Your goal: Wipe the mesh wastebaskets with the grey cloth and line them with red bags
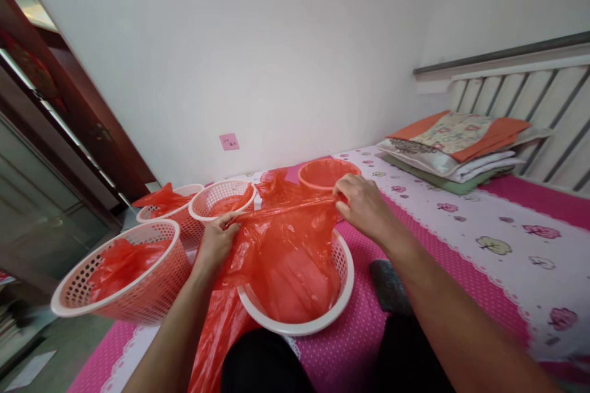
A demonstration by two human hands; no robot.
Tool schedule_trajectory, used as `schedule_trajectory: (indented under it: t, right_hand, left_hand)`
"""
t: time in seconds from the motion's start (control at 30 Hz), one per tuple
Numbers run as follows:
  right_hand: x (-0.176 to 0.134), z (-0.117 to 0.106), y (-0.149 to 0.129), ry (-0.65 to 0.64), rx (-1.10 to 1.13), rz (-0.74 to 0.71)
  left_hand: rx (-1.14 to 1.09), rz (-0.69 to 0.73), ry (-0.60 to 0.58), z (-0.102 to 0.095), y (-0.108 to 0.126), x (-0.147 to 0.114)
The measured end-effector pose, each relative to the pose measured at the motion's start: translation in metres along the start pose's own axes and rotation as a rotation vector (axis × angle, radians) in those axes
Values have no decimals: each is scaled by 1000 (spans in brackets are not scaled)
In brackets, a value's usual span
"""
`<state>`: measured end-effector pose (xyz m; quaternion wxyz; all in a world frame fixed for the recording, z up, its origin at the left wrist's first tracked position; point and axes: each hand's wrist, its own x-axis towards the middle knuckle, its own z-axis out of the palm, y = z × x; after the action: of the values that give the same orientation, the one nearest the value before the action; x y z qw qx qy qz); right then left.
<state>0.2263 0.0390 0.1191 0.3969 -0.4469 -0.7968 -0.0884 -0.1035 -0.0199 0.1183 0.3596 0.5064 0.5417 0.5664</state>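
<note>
A thin red plastic bag (290, 239) is stretched between my two hands, its top edge pulled nearly straight. My left hand (219, 239) pinches the left end of that edge. At the other end, my right hand (358, 201) is closed on the bag's right corner. The lower part of the bag hangs into a round white perforated basket (343, 270) in front of my knees. More red plastic (221, 325) spreads down to the left of this basket, beside my left forearm.
At the left stand more perforated baskets (152, 282) with red plastic inside. Behind my right hand is a red-orange basket (318, 169), near crumpled red plastic (276, 187). A dark flat object (389, 285) lies by my right forearm. Folded textiles (461, 138) are stacked at the far right on the bedspread (461, 245).
</note>
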Motion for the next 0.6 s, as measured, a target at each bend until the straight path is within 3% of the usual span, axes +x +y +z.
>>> schedule_trajectory:
  t: [0.07, 0.17, 0.3, 0.47, 0.6]
  right_hand:
    - [-6, 4, 5, 95, 116, 57]
    - [-11, 14, 10, 247, 415, 254]
    - [-12, 26, 11, 248, 796, 521]
    - [-9, 33, 1, 93, 1093, 528]
    - [-5, 34, -4, 170, 1117, 540]
  left_hand:
    - [-109, -46, -8, 4, 0, -4]
    - [-173, -55, 8, 5, -2, -4]
    - [-167, -39, 28, 4, -8, -1]
    - [-148, -83, 5, 7, -6, -4]
    - [-145, -92, -21, 6, -6, -5]
